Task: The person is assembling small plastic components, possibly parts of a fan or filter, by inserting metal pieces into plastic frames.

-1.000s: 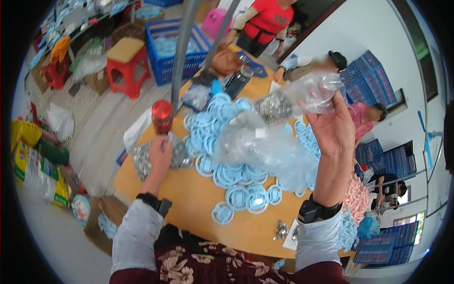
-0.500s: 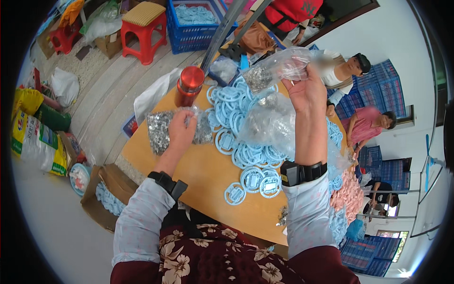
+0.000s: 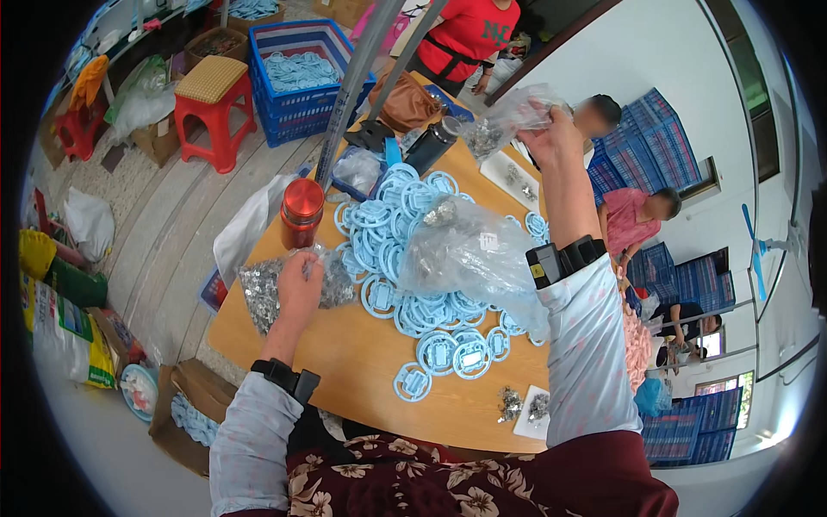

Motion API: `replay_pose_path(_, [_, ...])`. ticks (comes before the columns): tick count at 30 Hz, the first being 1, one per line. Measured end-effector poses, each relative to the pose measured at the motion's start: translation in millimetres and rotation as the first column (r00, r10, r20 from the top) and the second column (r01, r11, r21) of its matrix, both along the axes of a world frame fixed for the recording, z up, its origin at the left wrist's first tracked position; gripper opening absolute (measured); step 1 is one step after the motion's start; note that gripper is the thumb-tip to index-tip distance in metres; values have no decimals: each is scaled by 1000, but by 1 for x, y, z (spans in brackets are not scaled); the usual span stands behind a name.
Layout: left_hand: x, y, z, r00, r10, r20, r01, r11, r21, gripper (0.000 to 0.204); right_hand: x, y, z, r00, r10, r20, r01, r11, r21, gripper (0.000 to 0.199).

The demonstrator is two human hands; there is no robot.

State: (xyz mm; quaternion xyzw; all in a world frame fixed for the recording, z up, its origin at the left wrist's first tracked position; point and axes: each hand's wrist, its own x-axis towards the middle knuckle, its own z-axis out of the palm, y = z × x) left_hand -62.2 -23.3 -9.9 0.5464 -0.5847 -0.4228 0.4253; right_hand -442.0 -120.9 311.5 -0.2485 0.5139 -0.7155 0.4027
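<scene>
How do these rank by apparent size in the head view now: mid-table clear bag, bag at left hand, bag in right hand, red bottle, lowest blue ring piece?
1. Mid-table clear bag
2. Bag at left hand, bag in right hand: too alike to rank
3. Red bottle
4. Lowest blue ring piece

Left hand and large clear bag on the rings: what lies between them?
The head view shows part of a metal-filled bag at the left hand, then heaped blue rings.
</scene>
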Motion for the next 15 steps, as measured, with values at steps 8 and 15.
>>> replay_pose_path(8, [10, -2, -12, 999, -1, -32, 3, 999, 44, 18, -27, -17, 8, 954, -233, -187, 231, 972, -30, 35])
replay_pose_path(15, [-17, 1, -16, 993, -64, -98, 73, 994, 83, 16, -188, -11, -11, 651, -125, -748, 197, 980, 8, 40])
